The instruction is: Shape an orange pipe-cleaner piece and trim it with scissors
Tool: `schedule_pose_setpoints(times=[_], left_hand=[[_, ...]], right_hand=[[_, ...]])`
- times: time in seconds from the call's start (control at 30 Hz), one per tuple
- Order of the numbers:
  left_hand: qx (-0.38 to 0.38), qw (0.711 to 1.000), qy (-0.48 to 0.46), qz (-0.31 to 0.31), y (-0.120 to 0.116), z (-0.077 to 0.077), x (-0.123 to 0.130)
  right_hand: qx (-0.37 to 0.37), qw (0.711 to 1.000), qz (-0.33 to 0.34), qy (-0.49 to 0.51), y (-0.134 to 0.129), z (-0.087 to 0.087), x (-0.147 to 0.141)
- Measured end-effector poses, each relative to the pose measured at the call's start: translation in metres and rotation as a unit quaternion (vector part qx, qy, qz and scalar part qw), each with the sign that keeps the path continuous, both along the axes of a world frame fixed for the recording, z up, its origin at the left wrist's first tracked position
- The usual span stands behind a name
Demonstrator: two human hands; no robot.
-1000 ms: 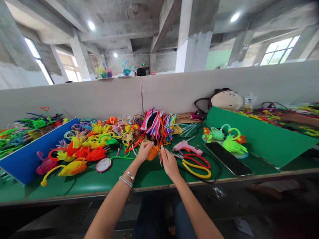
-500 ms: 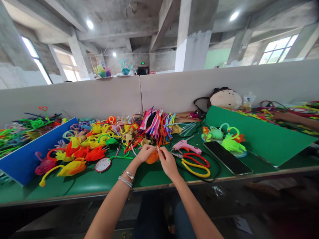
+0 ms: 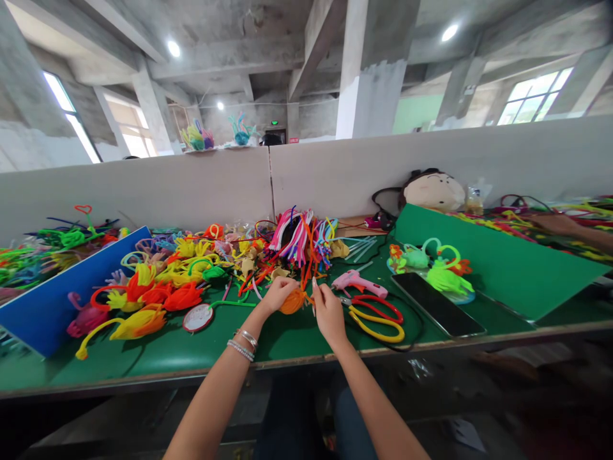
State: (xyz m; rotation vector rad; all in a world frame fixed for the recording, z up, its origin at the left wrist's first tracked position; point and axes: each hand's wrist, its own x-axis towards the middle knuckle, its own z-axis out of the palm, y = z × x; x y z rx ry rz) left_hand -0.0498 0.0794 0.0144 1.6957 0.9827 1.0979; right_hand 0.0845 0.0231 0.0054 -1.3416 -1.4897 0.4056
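Near the table's front edge, my left hand (image 3: 279, 294) is closed round the side of a rounded orange pipe-cleaner piece (image 3: 291, 303). A short orange strand (image 3: 309, 298) reaches from that piece toward my right hand (image 3: 328, 314), whose thumb and fingers pinch its end. The fingertips of my left hand are partly hidden behind the piece. Just right of my right hand lie scissors (image 3: 400, 332) with red and yellow handles. Behind them rests a pink glue gun (image 3: 359, 280).
Finished pipe-cleaner birds (image 3: 138, 322) pile up on the left beside a blue board (image 3: 86, 287). Bundled pipe cleaners (image 3: 299, 236) stand behind my hands. A phone (image 3: 435, 303) and a green board (image 3: 493, 262) are on the right. Someone's arm (image 3: 575, 231) shows beyond.
My right hand has moved slightly right, away from my left, and more of the orange piece and its strand shows between them. My left hand stays nearly still.
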Motion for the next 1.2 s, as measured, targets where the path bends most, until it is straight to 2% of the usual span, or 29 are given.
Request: schedule_pose_setpoints(times=[0.17,0.27,0.37,0.47,0.73,1.0,1.2], left_hand=[[0.01,1.0,-0.013,-0.006,0.0,0.001,0.0],[0.013,1.0,-0.018,0.003,0.002,0.0,-0.001],[0.021,1.0,-0.017,0.015,0.005,-0.001,-0.002],[0.028,0.999,-0.006,0.017,0.006,-0.003,-0.003],[0.059,0.997,0.041,0.01,0.005,-0.003,-0.002],[0.141,0.983,0.109,0.033,-0.004,0.002,-0.001],[0.184,0.974,0.126,0.04,-0.013,0.008,-0.001]], right_hand=[[-0.004,0.999,0.029,0.016,-0.001,0.001,-0.001],[-0.008,0.997,0.068,0.024,-0.002,0.002,-0.003],[-0.023,0.994,0.106,-0.024,-0.004,0.003,-0.005],[-0.023,0.992,0.096,-0.075,-0.005,0.004,-0.006],[-0.014,0.99,0.051,-0.132,-0.004,0.004,-0.005],[-0.066,0.988,0.063,-0.121,0.0,0.0,-0.005],[-0.101,0.988,0.065,-0.093,0.003,-0.002,-0.003]])
